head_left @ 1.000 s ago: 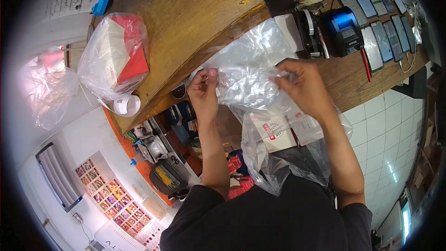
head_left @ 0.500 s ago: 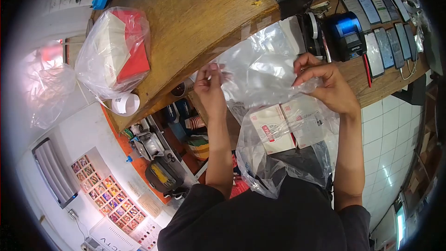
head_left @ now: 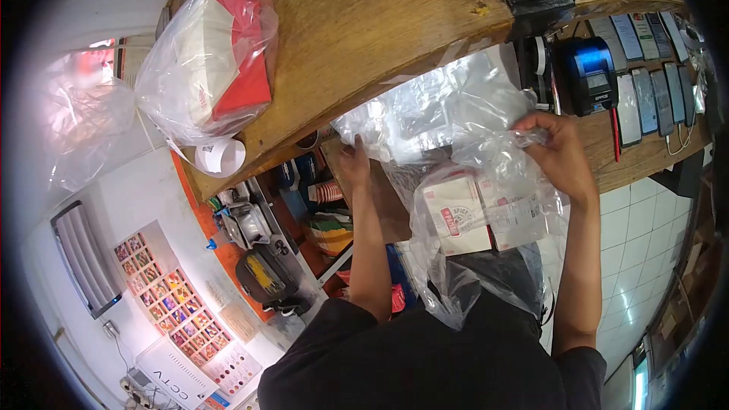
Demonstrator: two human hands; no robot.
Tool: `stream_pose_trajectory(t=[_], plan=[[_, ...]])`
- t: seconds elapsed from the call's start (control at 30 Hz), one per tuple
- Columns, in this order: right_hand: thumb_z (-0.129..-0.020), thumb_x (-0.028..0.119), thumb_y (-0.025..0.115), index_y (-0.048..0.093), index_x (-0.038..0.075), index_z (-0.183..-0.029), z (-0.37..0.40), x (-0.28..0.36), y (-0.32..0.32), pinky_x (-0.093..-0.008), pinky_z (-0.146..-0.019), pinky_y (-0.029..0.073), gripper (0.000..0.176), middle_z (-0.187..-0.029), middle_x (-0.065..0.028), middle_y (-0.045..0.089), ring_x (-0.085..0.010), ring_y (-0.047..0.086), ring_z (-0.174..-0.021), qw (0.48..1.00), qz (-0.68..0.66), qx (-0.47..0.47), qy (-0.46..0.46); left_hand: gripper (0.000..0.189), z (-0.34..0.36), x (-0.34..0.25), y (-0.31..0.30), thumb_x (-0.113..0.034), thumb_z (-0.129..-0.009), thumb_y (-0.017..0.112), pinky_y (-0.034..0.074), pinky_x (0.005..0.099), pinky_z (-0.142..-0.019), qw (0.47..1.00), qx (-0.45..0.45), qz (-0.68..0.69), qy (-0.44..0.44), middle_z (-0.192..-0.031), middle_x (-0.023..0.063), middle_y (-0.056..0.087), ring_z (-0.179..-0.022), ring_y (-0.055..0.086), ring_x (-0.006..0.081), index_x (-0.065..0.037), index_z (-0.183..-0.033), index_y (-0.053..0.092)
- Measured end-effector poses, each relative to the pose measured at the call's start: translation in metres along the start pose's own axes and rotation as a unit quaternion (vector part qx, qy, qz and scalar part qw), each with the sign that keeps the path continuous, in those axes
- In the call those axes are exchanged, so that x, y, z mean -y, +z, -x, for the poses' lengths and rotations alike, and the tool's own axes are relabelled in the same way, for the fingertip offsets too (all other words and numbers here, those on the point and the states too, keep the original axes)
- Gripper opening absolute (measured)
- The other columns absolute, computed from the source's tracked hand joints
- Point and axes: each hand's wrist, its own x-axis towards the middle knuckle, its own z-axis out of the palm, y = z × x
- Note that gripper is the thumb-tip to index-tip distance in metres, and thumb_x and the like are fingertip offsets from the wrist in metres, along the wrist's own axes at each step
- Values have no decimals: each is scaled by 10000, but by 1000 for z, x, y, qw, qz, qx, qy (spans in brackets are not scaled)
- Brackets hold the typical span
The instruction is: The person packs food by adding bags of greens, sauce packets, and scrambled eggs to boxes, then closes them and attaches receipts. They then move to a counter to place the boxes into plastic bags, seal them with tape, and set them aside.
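Two white printed cardboard food boxes point(head_left: 458, 216) lie side by side in a clear plastic bag point(head_left: 448, 288), close against my dark shirt. My right hand point(head_left: 560, 153) is closed in a pinch on the gathered upper part of the plastic, to the right above the boxes. Below the counter edge, my left hand point(head_left: 354, 163) is closed at the left edge of the shiny clear plastic point(head_left: 410, 110); its fingertips are partly covered. Whether this plastic is one bag or several layers, I cannot make out.
On the wooden counter point(head_left: 364, 23) stands a bagged red-and-white box point(head_left: 205, 61) beside a paper roll point(head_left: 220, 156). A black printer point(head_left: 588, 76) and several phones point(head_left: 645, 99) lie at the right. Shelves with goods point(head_left: 326, 235) sit under the counter.
My left hand has moved slightly down, and my right hand down and right, drawing the plastic over the boxes' upper right. The view has shifted, so the counter items appear further right.
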Motion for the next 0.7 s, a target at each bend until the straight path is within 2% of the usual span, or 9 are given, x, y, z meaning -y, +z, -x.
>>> stream_pose_trajectory(t=[0.07, 0.2, 0.3, 0.37, 0.53, 0.57, 0.6, 0.63, 0.7], plan=[[-727, -127, 607, 655, -32, -963, 5, 2, -1, -270, -883, 469, 259, -982, -86, 685, -160, 628, -964, 1000, 9, -12, -2, 355, 3, 0, 11, -186, -882, 705, 505, 379, -752, 980, -79, 184, 13, -974, 156, 683, -876, 666, 304, 70, -1100, 592], [-731, -114, 617, 656, -32, -964, 13, -1, -3, -280, -910, 459, 250, -981, -94, 685, -168, 626, -975, 999, 31, -23, 30, 313, -6, 10, 20, -194, -893, 697, 502, 381, -736, 975, -38, 218, -14, -909, 152, 683, -802, 653, 295, 64, -1052, 618], [-737, -102, 622, 654, -31, -961, 22, 2, -6, -284, -919, 454, 237, -971, -92, 686, -168, 623, -973, 998, 25, -27, 43, 251, 14, -19, 1, -198, -925, 672, 480, 312, -671, 967, -132, 184, 116, -845, 112, 678, -725, 607, 176, 42, -992, 645], [-739, -99, 623, 652, -31, -956, 30, 8, -10, -283, -914, 455, 229, -966, -90, 686, -164, 622, -967, 998, 25, -40, 49, 237, 31, -64, -28, -206, -959, 641, 448, 256, -643, 936, -73, 339, 61, -842, 58, 674, -733, 562, 90, 27, -999, 658], [-742, -90, 630, 646, -24, -942, 45, 13, -24, -278, -897, 451, 211, -943, -72, 678, -154, 614, -938, 997, 25, -65, 41, 268, 15, -118, -26, -255, -959, 658, 461, 254, -684, 918, 35, 372, 129, -909, 53, 673, -798, 574, 98, 7, -1017, 669], [-741, -90, 634, 645, -19, -940, 46, 13, -27, -276, -889, 450, 212, -932, -62, 672, -147, 606, -923, 996, 4, -74, 53, 284, 14, -127, -16, -256, -957, 659, 476, 257, -706, 942, 82, 320, 63, -946, 64, 676, -824, 570, 94, 12, -1052, 665], [-740, -89, 637, 645, -15, -939, 48, 14, -27, -273, -881, 448, 212, -921, -52, 665, -141, 598, -908, 994, -17, -83, 65, 289, -2, -117, 9, -229, -959, 629, 499, 303, -727, 936, 128, 290, 153, -1009, 121, 689, -797, 615, 196, 28, -1089, 650], [-740, -89, 637, 645, -15, -939, 50, 16, -26, -273, -881, 448, 212, -921, -52, 665, -141, 598, -908, 994, -16, -83, 63, 335, -8, -134, 11, -246, -981, 571, 489, 372, -919, 967, 192, 112, 126, -1086, 214, 677, -1011, 646, 287, 29, -1157, 647], [-773, -80, 630, 640, -13, -931, 53, 20, -27, -268, -859, 450, 172, -908, -33, 658, -125, 582, -871, 994, -27, -101, 42, 318, -18, -128, 39, -188, -993, 489, 474, 405, -944, 950, 110, 46, 289, -1104, 274, 644, -1069, 626, 361, 39, -1160, 638]])
